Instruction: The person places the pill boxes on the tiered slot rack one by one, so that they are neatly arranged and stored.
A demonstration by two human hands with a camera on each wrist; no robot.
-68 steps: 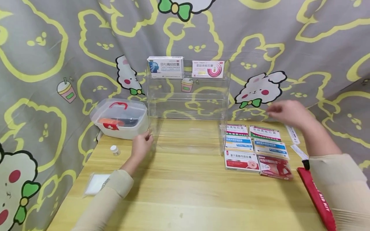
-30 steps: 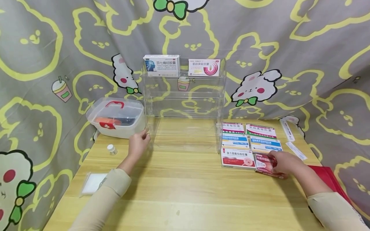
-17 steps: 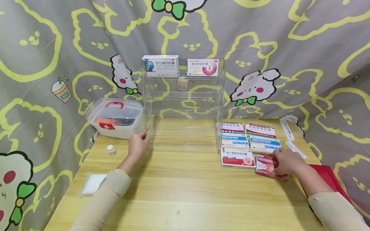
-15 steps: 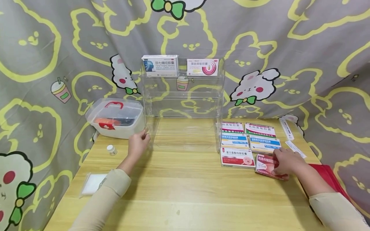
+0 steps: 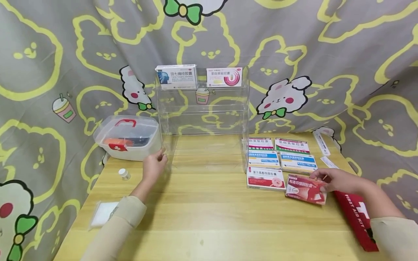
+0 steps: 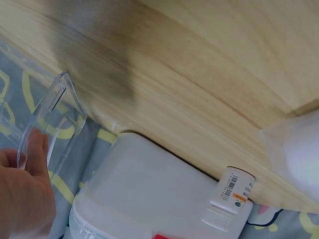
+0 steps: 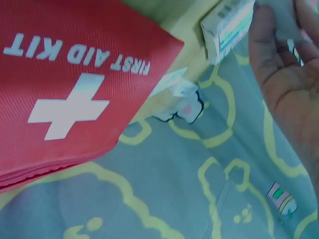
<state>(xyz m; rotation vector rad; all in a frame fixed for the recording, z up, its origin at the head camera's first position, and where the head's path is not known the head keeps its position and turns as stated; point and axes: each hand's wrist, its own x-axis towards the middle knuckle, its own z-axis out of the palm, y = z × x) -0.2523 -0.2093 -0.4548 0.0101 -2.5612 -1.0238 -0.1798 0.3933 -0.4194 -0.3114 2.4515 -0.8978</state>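
head view: left hand (image 5: pixel 154 167) pinches rack (image 5: pixel 204 119), right hand (image 5: pixel 341 181) grips red box (image 5: pixel 303 189) from right.

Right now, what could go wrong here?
The right hand grips the red box near one end: it might twist or slip. That box could nudge the white-and-red box close beside it. The left hand holds one side of the clear rack; a bump might shift it.
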